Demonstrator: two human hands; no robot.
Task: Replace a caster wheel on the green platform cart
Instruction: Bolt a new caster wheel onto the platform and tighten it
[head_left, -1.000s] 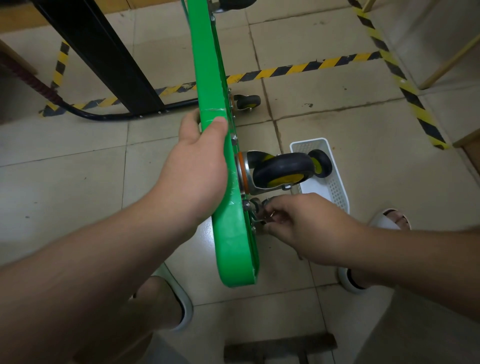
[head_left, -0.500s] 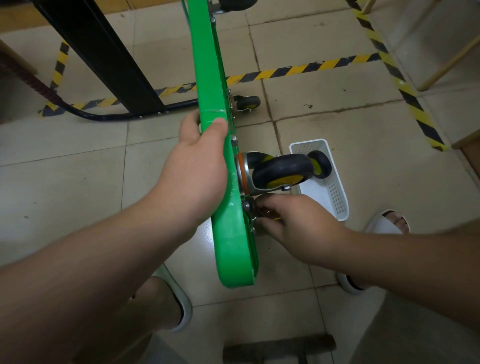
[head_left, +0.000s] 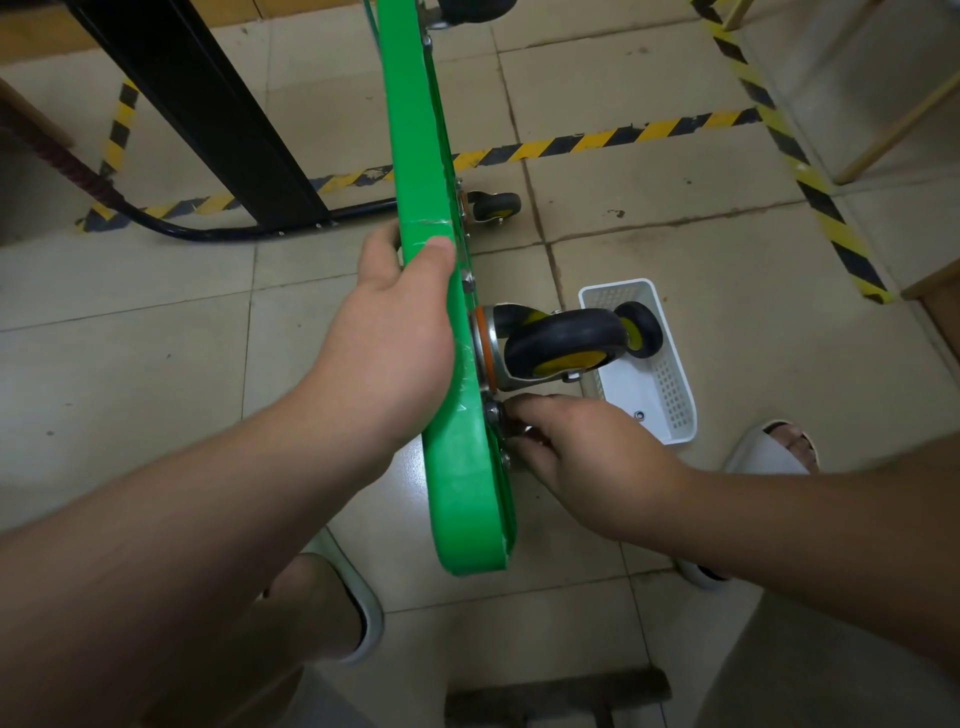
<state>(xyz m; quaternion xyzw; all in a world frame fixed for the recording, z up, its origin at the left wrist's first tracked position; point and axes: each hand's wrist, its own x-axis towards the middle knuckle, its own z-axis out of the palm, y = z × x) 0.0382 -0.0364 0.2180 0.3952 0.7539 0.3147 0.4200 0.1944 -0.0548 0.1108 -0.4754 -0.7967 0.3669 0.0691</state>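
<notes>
The green platform cart (head_left: 462, 467) stands on its edge, its underside facing right. My left hand (head_left: 395, 332) grips the deck's upper edge, thumb over the top. A caster wheel (head_left: 563, 345), black tyre with a yellow hub, sticks out from the underside on a metal fork. Just below its mounting plate, my right hand (head_left: 587, 457) pinches a small metal fastener (head_left: 493, 415) against the deck with curled fingertips. Another caster (head_left: 493, 205) shows farther along the deck.
A white slotted basket (head_left: 672, 395) lies on the tile floor right of the cart, holding a spare wheel (head_left: 640, 330) and a small nut (head_left: 639, 414). My sandalled feet (head_left: 769, 447) flank the cart. A black post (head_left: 208, 109) and hazard tape (head_left: 597, 140) lie beyond.
My right hand has moved in closer to the deck and turned, its fingers now tight around the fastener under the caster plate. The left hand and cart have stayed put.
</notes>
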